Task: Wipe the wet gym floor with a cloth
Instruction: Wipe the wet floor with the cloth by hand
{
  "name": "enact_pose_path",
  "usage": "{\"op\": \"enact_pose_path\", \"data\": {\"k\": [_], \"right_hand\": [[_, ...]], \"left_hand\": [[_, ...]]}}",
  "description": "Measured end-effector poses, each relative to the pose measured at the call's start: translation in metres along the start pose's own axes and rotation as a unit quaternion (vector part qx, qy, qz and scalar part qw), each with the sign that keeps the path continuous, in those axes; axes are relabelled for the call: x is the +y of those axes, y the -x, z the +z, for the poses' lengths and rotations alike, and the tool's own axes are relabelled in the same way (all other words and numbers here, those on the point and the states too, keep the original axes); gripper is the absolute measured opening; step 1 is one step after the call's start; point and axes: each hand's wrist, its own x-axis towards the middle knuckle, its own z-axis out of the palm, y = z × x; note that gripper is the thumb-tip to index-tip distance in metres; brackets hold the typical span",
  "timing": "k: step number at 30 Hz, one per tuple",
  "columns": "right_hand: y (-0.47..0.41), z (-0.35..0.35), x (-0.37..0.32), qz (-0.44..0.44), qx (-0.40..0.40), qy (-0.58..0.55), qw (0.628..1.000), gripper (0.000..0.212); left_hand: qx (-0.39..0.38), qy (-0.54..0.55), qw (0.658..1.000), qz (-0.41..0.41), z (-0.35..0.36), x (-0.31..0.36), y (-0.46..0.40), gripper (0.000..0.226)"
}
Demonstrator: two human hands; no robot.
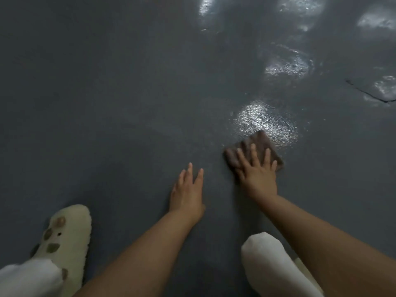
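Dim, flat light on my feed; the dark floor (107, 103) looks grainy and soft. I see white glare off wet patches (265, 123) toward upper right, brightest there. Mild blur overall, wide-angle stretching at the edges.

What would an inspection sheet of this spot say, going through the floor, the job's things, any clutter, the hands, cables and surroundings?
Surface: dark grey floor, dry-looking on the left, with shiny wet patches ahead and to the right.
Job's things: brown cloth lying flat at the near edge of the closest wet patch.
Clutter: nothing seen.
Hands: right hand presses on the cloth with fingers spread; left hand reaches over bare floor, fingers straight, holding nothing.
Cables: nothing seen.
Surroundings: cream slipper at lower left, white-clad knee at lower right, a dark seam in the floor at far right.
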Motion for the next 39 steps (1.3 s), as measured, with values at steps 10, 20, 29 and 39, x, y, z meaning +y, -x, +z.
{"op": "enact_pose_path", "data": {"k": [10, 20, 29, 39], "right_hand": [[-0.010, 0.010, -0.032, -0.309, -0.014, 0.182, 0.934, 0.050], [-0.077, -0.019, -0.080, -0.092, 0.019, 0.044, 0.995, 0.054], [-0.004, 0.017, -0.089, -0.403, -0.009, 0.094, 0.910, 0.060], [-0.024, -0.026, -0.085, -0.083, -0.005, -0.106, 0.991, 0.019]], "left_hand": [[-0.046, -0.004, 0.990, -0.134, 0.000, -0.082, 0.000, 0.117], [-0.064, -0.011, 0.992, -0.110, -0.002, -0.084, -0.005, 0.116], [-0.039, 0.001, 0.992, -0.119, -0.002, -0.081, 0.003, 0.088], [0.052, 0.339, 0.937, -0.065, -0.036, -0.068, -0.047, 0.097]]}}
